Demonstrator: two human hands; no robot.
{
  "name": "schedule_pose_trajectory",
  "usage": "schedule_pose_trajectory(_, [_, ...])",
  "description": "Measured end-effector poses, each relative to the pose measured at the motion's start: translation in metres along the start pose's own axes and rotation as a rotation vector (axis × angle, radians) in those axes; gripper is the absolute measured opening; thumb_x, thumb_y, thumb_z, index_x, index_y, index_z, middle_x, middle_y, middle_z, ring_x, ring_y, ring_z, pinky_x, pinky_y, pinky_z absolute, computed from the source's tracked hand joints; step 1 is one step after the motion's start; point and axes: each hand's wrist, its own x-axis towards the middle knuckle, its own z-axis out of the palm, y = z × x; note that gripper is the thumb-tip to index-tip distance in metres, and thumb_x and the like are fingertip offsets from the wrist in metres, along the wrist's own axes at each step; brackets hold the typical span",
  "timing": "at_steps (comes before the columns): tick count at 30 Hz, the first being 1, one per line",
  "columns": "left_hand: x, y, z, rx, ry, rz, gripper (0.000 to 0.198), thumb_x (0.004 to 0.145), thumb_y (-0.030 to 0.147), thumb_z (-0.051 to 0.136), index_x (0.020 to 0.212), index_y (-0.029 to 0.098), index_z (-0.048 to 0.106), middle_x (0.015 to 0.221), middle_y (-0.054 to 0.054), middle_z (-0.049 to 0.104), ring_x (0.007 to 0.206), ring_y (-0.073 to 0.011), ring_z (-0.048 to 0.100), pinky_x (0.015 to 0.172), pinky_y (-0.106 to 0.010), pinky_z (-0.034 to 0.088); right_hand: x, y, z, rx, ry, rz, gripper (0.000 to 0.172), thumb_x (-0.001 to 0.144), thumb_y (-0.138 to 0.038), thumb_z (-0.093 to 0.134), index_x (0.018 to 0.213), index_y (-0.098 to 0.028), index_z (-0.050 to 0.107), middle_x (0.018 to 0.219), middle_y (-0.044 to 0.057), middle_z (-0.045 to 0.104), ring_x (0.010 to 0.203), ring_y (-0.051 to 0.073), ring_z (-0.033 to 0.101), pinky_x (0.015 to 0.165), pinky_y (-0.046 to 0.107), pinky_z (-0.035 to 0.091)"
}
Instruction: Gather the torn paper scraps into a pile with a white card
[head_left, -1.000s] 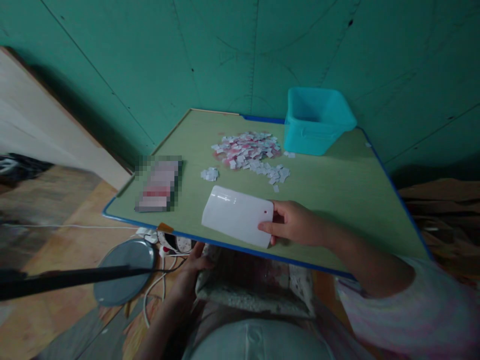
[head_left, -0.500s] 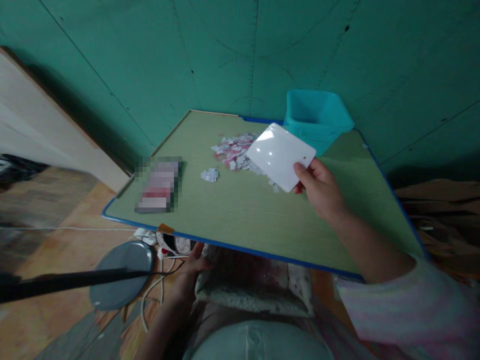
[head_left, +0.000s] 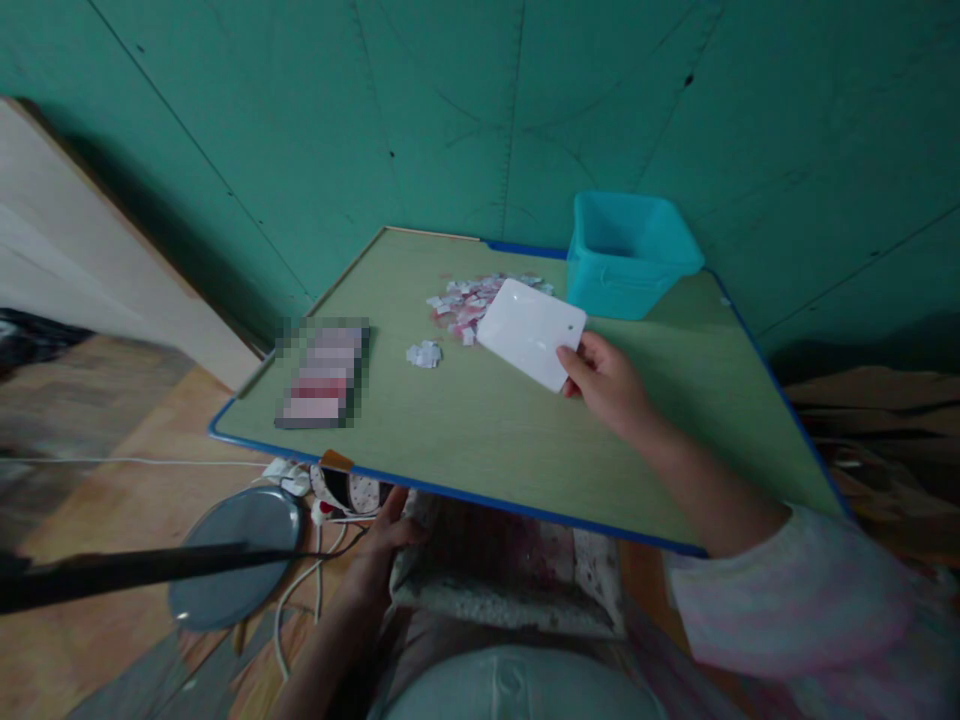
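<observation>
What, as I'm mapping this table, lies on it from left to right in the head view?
Blurred flat stack → small heap of paper bits → white card, pinched at its corner by the right hand → turquoise bin.

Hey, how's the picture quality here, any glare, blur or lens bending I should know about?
Head view: dim, even light with soft shadows; wide-angle bending curves the edges of the table and the wall seams; hardly any glare on the white card in the right hand; a pixelated patch masks something at the left of the tabletop; the frame's left edge is smeared.
</observation>
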Motion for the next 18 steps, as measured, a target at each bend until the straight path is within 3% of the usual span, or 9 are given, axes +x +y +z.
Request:
schedule_pose_trajectory(5, [0.0, 0.0, -0.001, 0.009, 0.001, -0.002, 0.067, 0.057, 0.009, 0.052, 0.121, 0.026, 0.046, 0.09, 0.0, 0.071, 0.088, -0.0234, 0.065, 0.073, -0.031, 0.05, -0.001, -0.005, -0.004, 0.052, -0.043, 0.032, 0.018, 0.077, -0.035, 0.049, 0.081, -0.018, 0.053, 0.055, -0.004, 0.048, 0.044, 0.009, 0.044, 0.042, 0.022, 0.032])
schedule_pose_trajectory(12, [-0.003, 0.005, 0.005, 0.043, 0.012, -0.002, 0.071, 0.055, 0.009, 0.053, 0.124, 0.026, 0.045, 0.09, -0.001, 0.072, 0.087, -0.0263, 0.065, 0.07, -0.034, 0.051, 0.0, -0.009, -0.012, 0.204, 0.086, 0.0, 0.015, 0.071, -0.032, 0.053, 0.078, -0.018, 0.054, 0.067, -0.001, 0.053, 0.056, 0.011, 0.045, 0.048, 0.023, 0.033])
schedule_pose_trajectory(18, [-0.003, 0.005, 0.004, 0.046, 0.024, 0.005, 0.072, 0.054, 0.009, 0.053, 0.123, 0.026, 0.047, 0.091, -0.002, 0.072, 0.087, -0.026, 0.065, 0.07, -0.034, 0.051, -0.003, -0.007, -0.009, 0.185, -0.015, 0.025, 0.016, 0.072, -0.032, 0.053, 0.08, -0.018, 0.056, 0.069, 0.0, 0.055, 0.06, 0.012, 0.047, 0.052, 0.024, 0.035])
